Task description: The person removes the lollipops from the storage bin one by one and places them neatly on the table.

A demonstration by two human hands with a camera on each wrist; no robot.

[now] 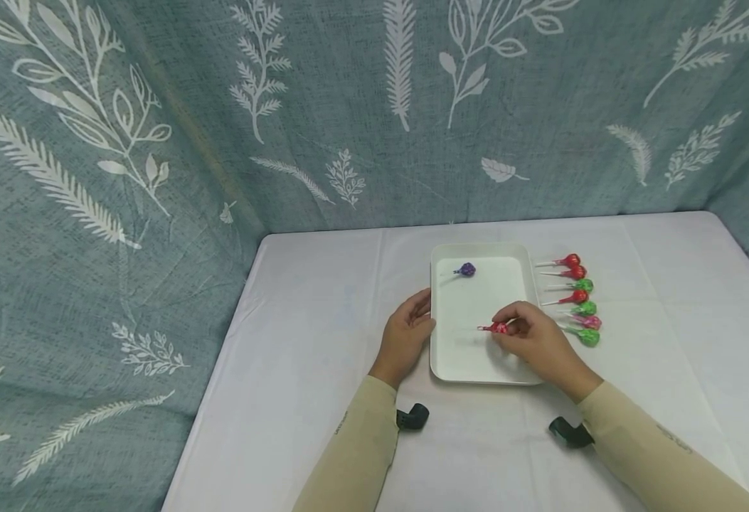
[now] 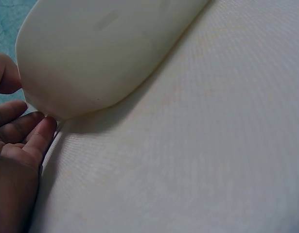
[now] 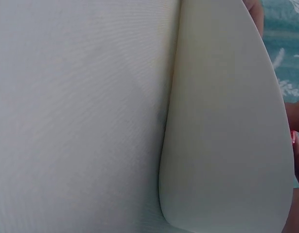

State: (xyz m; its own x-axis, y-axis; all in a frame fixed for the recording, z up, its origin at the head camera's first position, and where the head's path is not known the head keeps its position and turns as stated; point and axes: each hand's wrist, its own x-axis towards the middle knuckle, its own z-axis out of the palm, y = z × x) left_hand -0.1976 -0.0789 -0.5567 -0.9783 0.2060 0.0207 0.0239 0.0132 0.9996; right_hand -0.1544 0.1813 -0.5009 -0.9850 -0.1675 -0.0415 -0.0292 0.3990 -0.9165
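Observation:
A white tray (image 1: 470, 373) lies on the table with a purple-wrapped lollipop (image 1: 468, 269) near its back left corner. At the tray's left side, my left hand (image 1: 405, 338) holds the rim; the left wrist view has the thumb and fingers (image 2: 42, 138) against its edge. Over the tray's front half, my right hand (image 1: 543, 347) pinches a red lollipop (image 1: 499, 328) by its wrapped head, its stick end pointing left. In the right wrist view the tray's wall (image 3: 227, 126) hides most of that hand, and only a bit of red wrapper (image 3: 293, 137) shows between the fingers.
Several lollipops with red, green and pink wrappers (image 1: 584, 308) lie in a column along the tray's right side, sticks toward it. A white cloth (image 1: 323, 306) covers the table. Behind stands a teal leaf-patterned curtain (image 1: 361, 107). Black devices (image 1: 569, 432) sit at both wrists.

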